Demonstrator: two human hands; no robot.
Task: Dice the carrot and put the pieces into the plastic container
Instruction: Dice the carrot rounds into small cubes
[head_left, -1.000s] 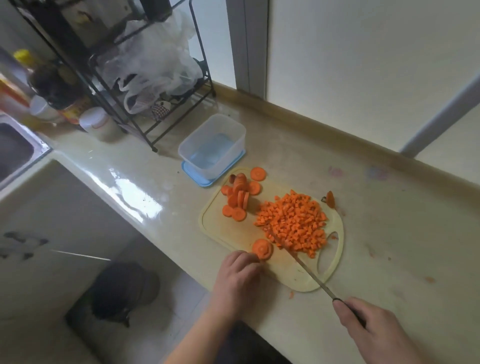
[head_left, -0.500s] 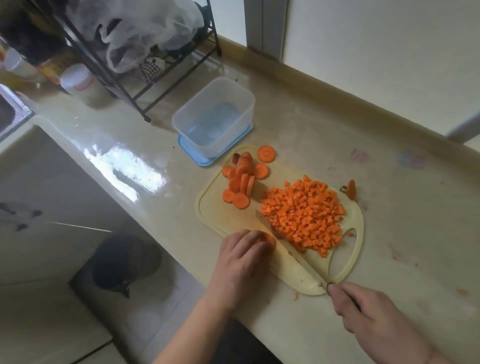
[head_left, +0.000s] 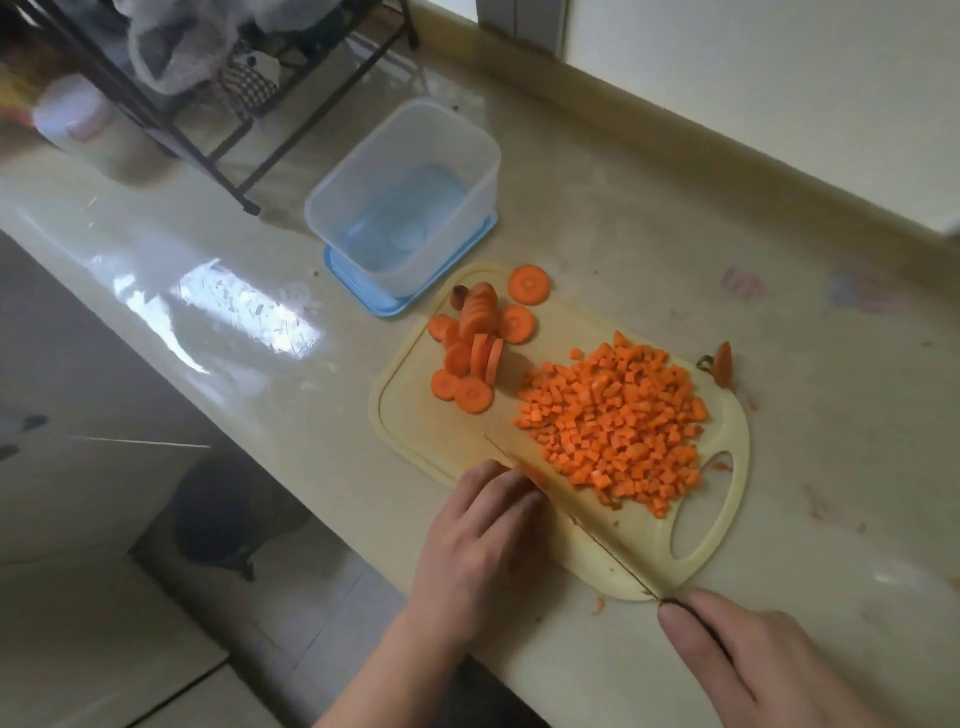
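Note:
A pile of diced carrot (head_left: 618, 421) covers the right half of the pale yellow cutting board (head_left: 410, 415). Several round carrot slices (head_left: 475, 345) lie at the board's far left corner. My left hand (head_left: 480, 540) holds down a carrot slice at the board's near edge with curled fingers; only a sliver of orange shows beside the blade. My right hand (head_left: 753, 665) grips the knife handle, and the knife blade (head_left: 582, 512) lies right against my left fingertips. The clear plastic container (head_left: 410, 192) stands on its blue lid beyond the board, with no carrot inside.
A carrot end piece (head_left: 723, 364) sits off the board's far right edge. A black wire rack (head_left: 208, 104) with plastic bags stands at the back left, a white jar (head_left: 72, 119) beside it. The counter's front edge runs diagonally under my left wrist.
The view has tilted down and closer. My left hand has slid over the single slice, covering it, and the knife blade has come down beside my fingertips.

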